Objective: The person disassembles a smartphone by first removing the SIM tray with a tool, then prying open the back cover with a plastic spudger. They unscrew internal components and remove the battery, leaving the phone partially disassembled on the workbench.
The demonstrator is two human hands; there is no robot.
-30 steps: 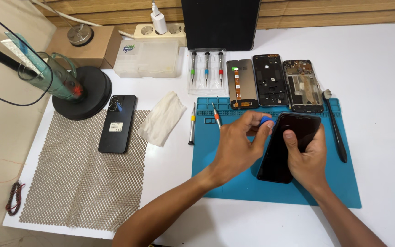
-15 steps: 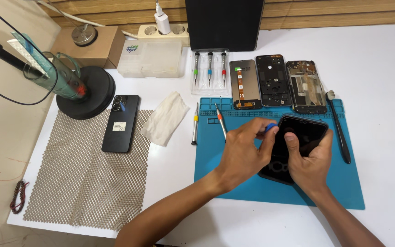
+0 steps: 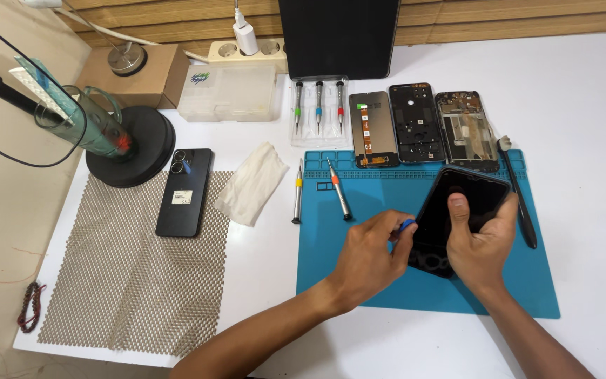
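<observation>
From the head view, the right hand [image 3: 482, 242] holds a black phone [image 3: 457, 214] tilted over the blue repair mat [image 3: 359, 274], thumb pressed on its dark face, grasping it firmly. The left hand [image 3: 369, 260] pinches a small blue pry pick [image 3: 406, 225] at the phone's left edge; half a second ago the pick sat higher along that edge, so it has slid nearer. Two screwdrivers [image 3: 338, 189] lie left on the mat; three stripped phone parts [image 3: 419, 126] rest at its far side on the white worktop [image 3: 583, 105].

Both hands, left [image 3: 367, 258] and right [image 3: 480, 242], and forearms are bare: no sleeves, gloves, rings or watch.
</observation>
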